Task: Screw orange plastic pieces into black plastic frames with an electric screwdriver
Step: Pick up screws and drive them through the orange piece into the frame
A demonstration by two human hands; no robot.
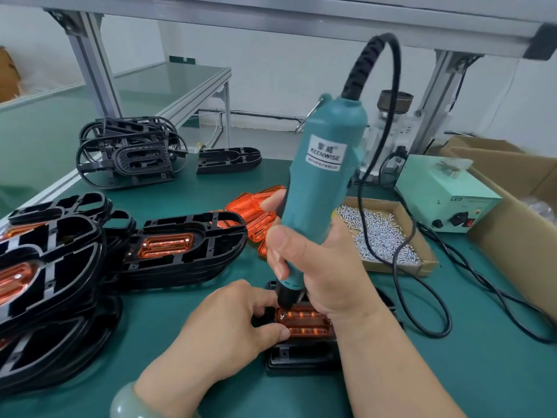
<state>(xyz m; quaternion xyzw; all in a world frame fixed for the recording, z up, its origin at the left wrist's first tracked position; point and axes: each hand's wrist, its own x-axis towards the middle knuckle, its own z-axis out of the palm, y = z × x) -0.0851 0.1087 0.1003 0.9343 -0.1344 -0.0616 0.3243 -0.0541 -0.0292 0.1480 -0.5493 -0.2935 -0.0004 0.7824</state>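
Head view: green workbench (pixel 180 203) (white wall (pixel 271 70))

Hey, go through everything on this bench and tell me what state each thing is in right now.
Screwdriver: upright, tip on the orange piece's left corner.
Right hand: grips the screwdriver.
Left hand: pinches the orange piece.
Orange piece: seated in the frame.
Frame: flat on the bench.
Screw box: open, holding screws.
Left stack: frames with orange pieces fitted.
Far frames: no orange pieces.

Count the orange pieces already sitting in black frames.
3 clearly: orange piece under the screwdriver, another atop the middle stack, a third at the left edge; stacks may hide more.
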